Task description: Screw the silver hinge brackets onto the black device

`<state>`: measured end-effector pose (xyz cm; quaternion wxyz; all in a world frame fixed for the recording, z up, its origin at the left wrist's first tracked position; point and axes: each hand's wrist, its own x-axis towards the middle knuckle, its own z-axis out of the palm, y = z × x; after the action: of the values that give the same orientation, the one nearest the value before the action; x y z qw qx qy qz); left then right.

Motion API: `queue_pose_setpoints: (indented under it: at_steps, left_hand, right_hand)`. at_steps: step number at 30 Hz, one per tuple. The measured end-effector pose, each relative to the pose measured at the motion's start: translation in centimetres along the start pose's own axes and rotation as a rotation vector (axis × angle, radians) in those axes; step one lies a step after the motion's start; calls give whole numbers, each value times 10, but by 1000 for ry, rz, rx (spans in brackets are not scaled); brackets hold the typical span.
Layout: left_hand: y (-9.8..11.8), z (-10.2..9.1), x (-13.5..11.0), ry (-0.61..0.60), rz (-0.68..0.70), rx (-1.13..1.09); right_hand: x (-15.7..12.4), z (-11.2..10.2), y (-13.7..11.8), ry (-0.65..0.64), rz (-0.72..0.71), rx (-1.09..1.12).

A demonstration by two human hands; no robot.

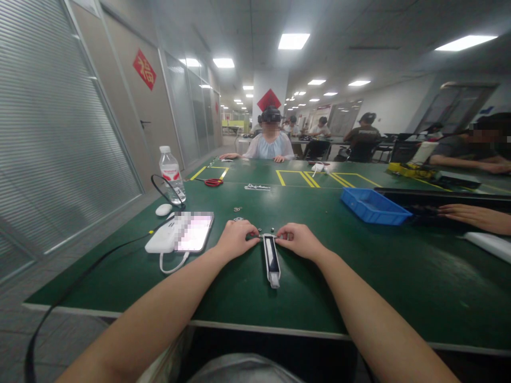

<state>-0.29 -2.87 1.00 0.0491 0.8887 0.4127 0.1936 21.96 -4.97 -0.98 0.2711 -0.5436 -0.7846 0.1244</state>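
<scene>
On the green table lies a long, narrow white-rimmed piece with a dark inside and a pale tab at its near end. My left hand is closed in a pinch at the left of its far end, and a small, thin dark bit shows at the fingertips. At the right of the same end, my right hand pinches in the same way; what is in its fingers is too small to name. A tiny metal nut-like part sits just beyond the piece. More small metal parts lie behind my left hand.
At left are a phone, a cabled white power bank and a water bottle. Red-handled scissors lie farther back. A blue tray stands at right, near another person's hand. A person sits opposite.
</scene>
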Motion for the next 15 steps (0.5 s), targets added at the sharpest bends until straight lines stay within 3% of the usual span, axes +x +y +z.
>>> queue_pose_setpoints:
  at_steps: [15]
  left_hand:
    - [0, 1, 1, 4, 21, -13]
  right_hand:
    - [0, 2, -4, 17, -45, -14]
